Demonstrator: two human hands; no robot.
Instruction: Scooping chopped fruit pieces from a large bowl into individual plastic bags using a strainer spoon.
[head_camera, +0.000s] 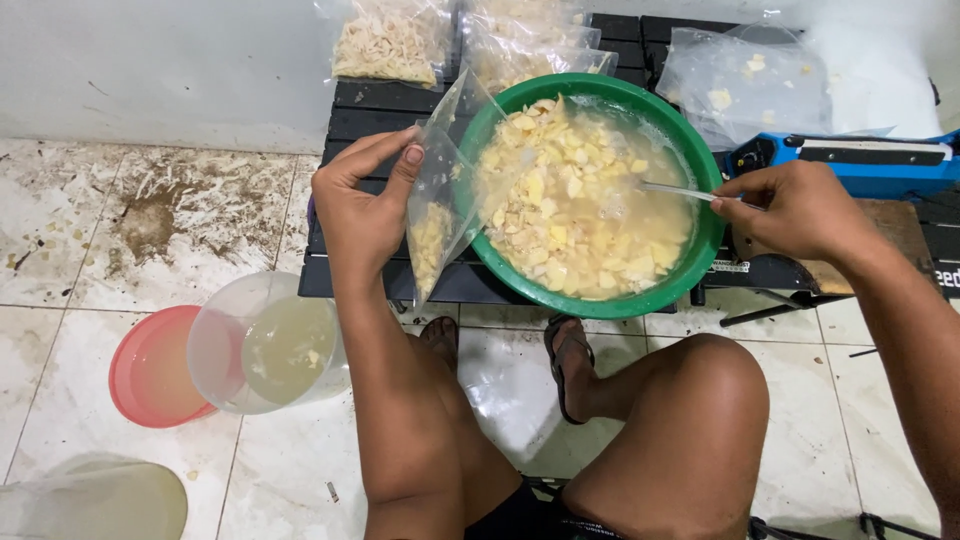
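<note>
A green bowl (703, 180) full of pale yellow fruit pieces in cloudy liquid stands on a low black slatted table (370, 110). My left hand (365, 205) pinches a clear plastic bag (440, 215) open beside the bowl's left rim; the bag holds some yellow pieces at its bottom. My right hand (800, 212) grips the handle of a metal spoon (675, 190) whose bowl end is sunk in the liquid on the right side.
Filled clear bags (390, 40) lie at the table's back, with an almost empty bag (745, 85) at back right. A blue machine (860, 160) sits right of the bowl. On the dirty tiled floor stand a clear tub of liquid (275, 345) and a red lid (150, 370). My knees and sandalled feet are below the table.
</note>
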